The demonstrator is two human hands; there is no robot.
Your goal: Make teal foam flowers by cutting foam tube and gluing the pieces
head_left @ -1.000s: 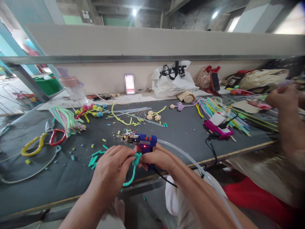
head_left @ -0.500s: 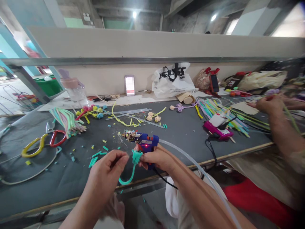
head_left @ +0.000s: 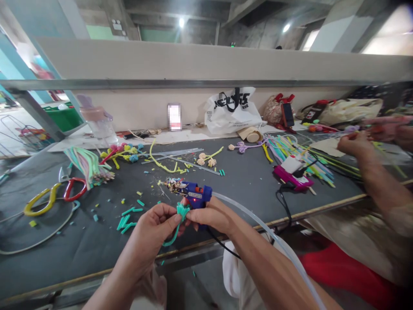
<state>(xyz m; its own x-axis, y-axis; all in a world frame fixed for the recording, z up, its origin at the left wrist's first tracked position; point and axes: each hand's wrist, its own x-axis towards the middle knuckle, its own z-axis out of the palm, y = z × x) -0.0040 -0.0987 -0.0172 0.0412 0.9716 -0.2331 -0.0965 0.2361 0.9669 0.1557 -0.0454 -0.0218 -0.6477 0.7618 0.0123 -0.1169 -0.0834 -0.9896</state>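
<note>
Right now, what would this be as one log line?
left fingers: pinching teal piece | right fingers: holding teal piece and blue glue gun | scissors: on table, at left

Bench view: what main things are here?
Plastic glue gun: one, blue, front centre
Bent fuzzy stem: one, green, front centre
Short fuzzy offcuts: several, green, front left
Large-handled metal scissors: one, red-yellow, left
Thin fuzzy stems: many, multicoloured, both sides
Crumpled printed bag: one, white, rear centre
Clear bottle: one, pink-topped, rear left
Co-worker's hand: at least one, bare, right
Left grip: one, bare, on bent stem
Right grip: one, bare, on glue gun, bent stem
</note>
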